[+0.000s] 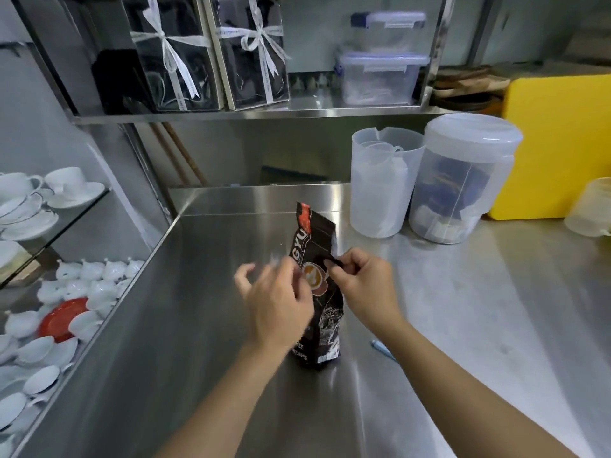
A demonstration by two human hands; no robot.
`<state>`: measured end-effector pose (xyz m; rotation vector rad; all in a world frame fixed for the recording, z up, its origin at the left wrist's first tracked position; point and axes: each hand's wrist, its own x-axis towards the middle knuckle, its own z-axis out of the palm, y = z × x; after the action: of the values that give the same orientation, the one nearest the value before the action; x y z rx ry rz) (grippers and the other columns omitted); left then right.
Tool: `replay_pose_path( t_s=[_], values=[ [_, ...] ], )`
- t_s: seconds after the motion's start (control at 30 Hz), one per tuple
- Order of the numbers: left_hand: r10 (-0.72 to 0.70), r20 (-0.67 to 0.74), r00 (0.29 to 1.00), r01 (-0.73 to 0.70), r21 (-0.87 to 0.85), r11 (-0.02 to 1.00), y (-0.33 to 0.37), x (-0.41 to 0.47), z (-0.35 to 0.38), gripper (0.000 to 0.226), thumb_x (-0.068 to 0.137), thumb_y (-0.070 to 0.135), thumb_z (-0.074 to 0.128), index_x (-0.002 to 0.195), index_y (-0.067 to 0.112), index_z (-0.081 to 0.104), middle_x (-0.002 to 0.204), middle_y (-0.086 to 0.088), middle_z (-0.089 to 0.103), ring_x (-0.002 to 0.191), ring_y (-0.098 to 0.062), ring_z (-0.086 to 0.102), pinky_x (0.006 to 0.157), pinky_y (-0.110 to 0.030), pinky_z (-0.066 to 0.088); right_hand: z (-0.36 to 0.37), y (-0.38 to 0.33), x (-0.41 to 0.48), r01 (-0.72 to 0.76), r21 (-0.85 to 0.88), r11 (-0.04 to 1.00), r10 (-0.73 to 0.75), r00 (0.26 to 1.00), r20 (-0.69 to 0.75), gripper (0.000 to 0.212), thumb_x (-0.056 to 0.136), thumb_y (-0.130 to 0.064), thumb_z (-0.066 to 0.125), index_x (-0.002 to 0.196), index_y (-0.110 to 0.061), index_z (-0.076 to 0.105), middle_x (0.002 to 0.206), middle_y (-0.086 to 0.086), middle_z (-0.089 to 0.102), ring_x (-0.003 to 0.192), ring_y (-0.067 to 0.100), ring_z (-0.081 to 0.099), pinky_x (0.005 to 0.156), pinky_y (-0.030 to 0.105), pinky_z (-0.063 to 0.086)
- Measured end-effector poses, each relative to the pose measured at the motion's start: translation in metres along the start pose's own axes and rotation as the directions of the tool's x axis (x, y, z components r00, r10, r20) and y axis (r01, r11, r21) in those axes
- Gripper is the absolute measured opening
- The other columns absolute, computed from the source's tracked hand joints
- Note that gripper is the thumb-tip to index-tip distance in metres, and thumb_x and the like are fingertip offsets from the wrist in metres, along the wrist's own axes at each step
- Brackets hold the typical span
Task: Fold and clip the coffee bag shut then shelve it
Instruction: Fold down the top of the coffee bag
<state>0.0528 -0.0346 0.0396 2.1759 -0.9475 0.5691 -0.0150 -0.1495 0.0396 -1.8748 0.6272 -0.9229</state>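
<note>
Both forearms reach in from below. The left hand (281,299), blurred, hovers with fingers loosely spread, gripping nothing discernible. The right hand (363,282) pinches a small dark piece at the glossy black printed coffee bag (319,292), upright mid-way across the brushed steel counter (205,325). Two translucent plastic jugs (383,186) stand beyond, right.

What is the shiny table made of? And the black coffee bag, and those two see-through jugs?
The table looks like brushed stainless steel: grey, with blurry reflections. The coffee bag seems glossy printed plastic or foil, creased where it bends. The jugs look like cloudy, frosted plastic.
</note>
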Motion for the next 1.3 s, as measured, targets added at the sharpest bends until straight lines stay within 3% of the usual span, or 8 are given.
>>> replay_pose_path(
  t_s=[0.23,0.43,0.57,0.7,0.83,1.0,1.13,1.3],
  values=[
    [0.081,0.178,0.981,-0.137,0.327,0.935,0.003,-0.04,0.014,0.031,0.076,0.042,0.056,0.076,0.012,0.064,0.054,0.0,0.061,0.057,-0.022,0.057,0.085,-0.044,0.029,-0.007,-0.01,-0.008,-0.024,0.2,0.979,-0.026,0.969,0.245,0.032,0.071,-0.009,0.076,0.056,-0.024,0.052,0.041,-0.014,0.051,0.042,-0.002,0.043,0.048,0.009,0.033],
    [0.042,0.214,0.976,-0.125,0.39,0.912,0.003,-0.045,0.015,0.03,0.078,0.029,0.045,0.056,0.013,0.057,0.041,-0.006,0.056,0.045,-0.026,0.054,0.08,-0.043,0.03,-0.011,0.05,-0.028,0.048,-0.086,0.995,-0.012,0.928,0.373,0.036,0.074,-0.032,0.072,0.106,-0.016,0.067,0.097,0.008,0.06,0.079,0.016,0.054,0.065,0.01,0.038],
    [0.045,0.25,0.967,-0.154,0.437,0.886,-0.002,-0.046,0.014,0.038,0.081,0.036,0.047,0.052,0.011,0.056,0.039,-0.008,0.054,0.044,-0.026,0.053,0.074,-0.042,0.029,0.001,0.067,-0.035,0.386,-0.37,0.845,-0.299,0.915,0.273,0.046,0.089,-0.047,0.043,0.102,-0.01,0.067,0.082,0.008,0.065,0.072,0.026,0.059,0.06,0.033,0.047],
    [0.103,0.296,0.95,-0.238,0.468,0.851,-0.005,-0.049,0.018,0.036,0.083,0.026,0.044,0.052,0.013,0.056,0.04,-0.005,0.055,0.043,-0.025,0.051,0.07,-0.04,0.029,0.015,0.067,-0.045,0.511,-0.465,0.723,-0.484,0.855,0.187,0.047,0.096,-0.032,0.032,0.085,-0.001,0.065,0.059,0.01,0.057,0.051,0.03,0.053,0.044,0.032,0.04],
    [0.113,0.273,0.955,-0.229,0.442,0.867,-0.005,-0.049,0.02,0.033,0.081,0.017,0.046,0.049,0.014,0.054,0.038,-0.005,0.053,0.042,-0.024,0.051,0.067,-0.037,0.029,0.022,0.054,-0.043,0.512,-0.468,0.72,-0.496,0.852,0.169,0.027,0.081,-0.017,0.044,0.061,-0.002,0.057,0.051,0.009,0.052,0.043,0.028,0.048,0.036,0.031,0.035],
    [0.095,0.226,0.97,-0.184,0.415,0.891,-0.003,-0.05,0.014,0.035,0.08,0.021,0.049,0.047,0.015,0.054,0.037,-0.005,0.054,0.04,-0.025,0.051,0.071,-0.038,0.031,0.022,0.046,-0.046,0.445,-0.47,0.762,-0.423,0.892,0.159,0.027,0.08,-0.025,0.045,0.064,-0.007,0.057,0.055,0.006,0.055,0.045,0.025,0.05,0.033,0.026,0.031],
    [0.09,0.246,0.965,-0.191,0.427,0.884,-0.005,-0.048,0.014,0.025,0.072,0.012,0.059,0.048,0.015,0.052,0.037,-0.004,0.053,0.039,-0.024,0.051,0.063,-0.035,0.028,0.016,0.045,-0.039,0.581,-0.508,0.636,-0.513,0.81,0.284,0.015,0.076,-0.013,0.044,0.062,-0.009,0.039,0.048,0.008,0.049,0.037,0.026,0.043,0.04,0.022,0.016],
    [0.088,0.316,0.945,-0.196,0.328,0.924,0.003,-0.046,0.016,0.031,0.077,0.024,0.053,0.047,0.016,0.052,0.037,-0.003,0.054,0.039,-0.023,0.053,0.058,-0.033,0.029,0.006,0.057,-0.033,0.554,-0.473,0.685,-0.449,0.832,0.324,0.026,0.066,0.001,0.059,0.063,-0.009,0.035,0.05,0.01,0.048,0.04,0.028,0.042,0.035,0.023,0.023]
  ],
)
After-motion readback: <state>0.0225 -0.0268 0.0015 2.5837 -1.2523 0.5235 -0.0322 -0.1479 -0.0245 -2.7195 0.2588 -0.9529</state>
